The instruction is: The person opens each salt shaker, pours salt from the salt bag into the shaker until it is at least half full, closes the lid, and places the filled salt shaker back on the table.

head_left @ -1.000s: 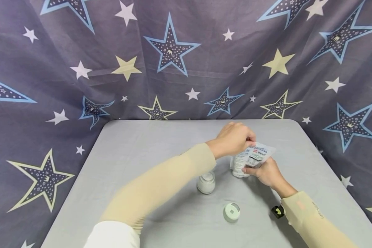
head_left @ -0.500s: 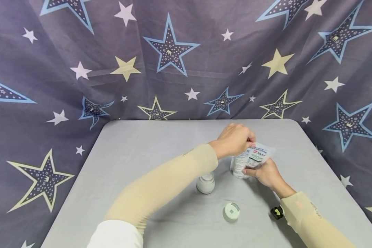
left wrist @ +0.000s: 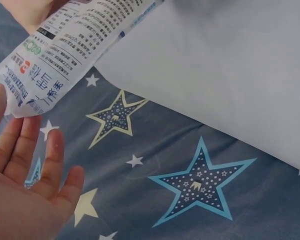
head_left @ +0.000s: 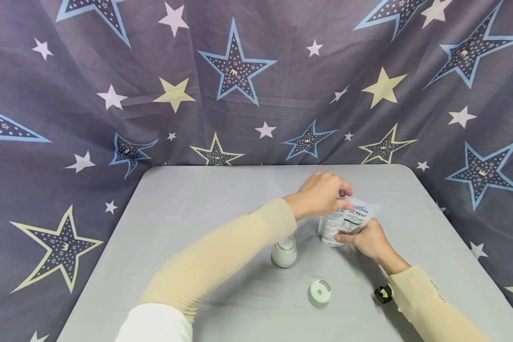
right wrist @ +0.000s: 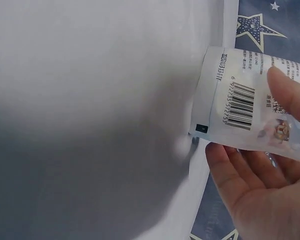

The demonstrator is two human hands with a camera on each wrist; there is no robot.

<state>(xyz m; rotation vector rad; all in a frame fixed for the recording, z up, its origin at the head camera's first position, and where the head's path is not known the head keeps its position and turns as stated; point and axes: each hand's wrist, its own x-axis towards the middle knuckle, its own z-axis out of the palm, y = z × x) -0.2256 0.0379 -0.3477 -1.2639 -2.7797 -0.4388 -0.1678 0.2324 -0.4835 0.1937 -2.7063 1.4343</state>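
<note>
A white printed stand-up pouch stands upright on the table, tilted slightly, right of centre. My right hand grips its lower right side, with the thumb across the printed face; the right wrist view shows the thumb on one side and the fingers on the other. At the pouch's top edge is my left hand. In the left wrist view its thumb lies against the pouch and the fingertips meet the edge from the other side. Whether the pouch's top is parted cannot be seen.
A small whitish jar stands on the grey table, beside the left forearm. A round pale green lid lies nearer the front. A black wrist device sits at the right cuff. Star-patterned cloth hangs behind the table.
The left hand's fingers have loosened and spread slightly at the pouch's top edge, with a gap now showing between finger and thumb. The right hand and pouch have hardly moved.
</note>
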